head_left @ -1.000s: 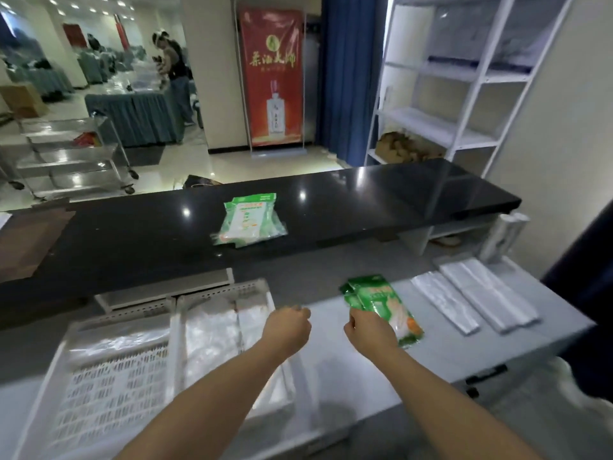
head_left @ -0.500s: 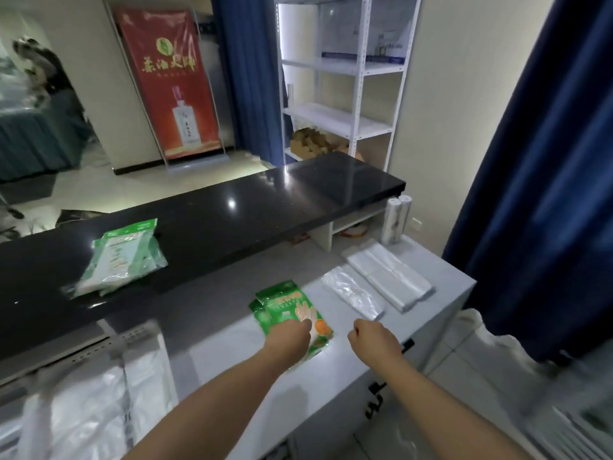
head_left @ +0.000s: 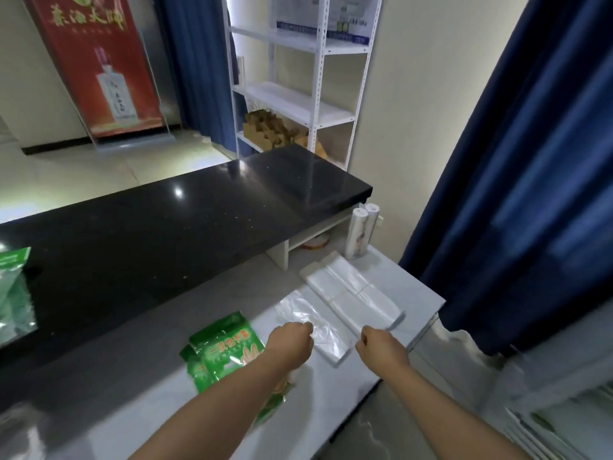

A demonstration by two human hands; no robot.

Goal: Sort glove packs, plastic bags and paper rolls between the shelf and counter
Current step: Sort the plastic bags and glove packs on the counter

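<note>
On the grey counter (head_left: 335,403) lie green glove packs (head_left: 222,351), partly under my left forearm. To their right is a clear plastic bag pack (head_left: 318,330), then a stack of white plastic bags (head_left: 351,293). Two paper rolls (head_left: 360,234) stand upright at the counter's far right corner. My left hand (head_left: 292,341) has its fingers curled at the clear pack's near left edge and pinches it. The fingers of my right hand (head_left: 381,348) are curled just short of the white stack's near end, and nothing shows in them. Another green glove pack (head_left: 13,287) lies on the black countertop (head_left: 166,240) at far left.
A white metal shelf (head_left: 298,104) stands behind the black countertop, with cardboard boxes (head_left: 268,131) on its low level and packs on top. A dark blue curtain (head_left: 517,180) hangs close on the right. A red banner (head_left: 96,64) stands at the back left.
The view has swung right. Both hands moved right along the grey counter: the left from the glove packs to the clear bags, the right toward the white bag stack.
</note>
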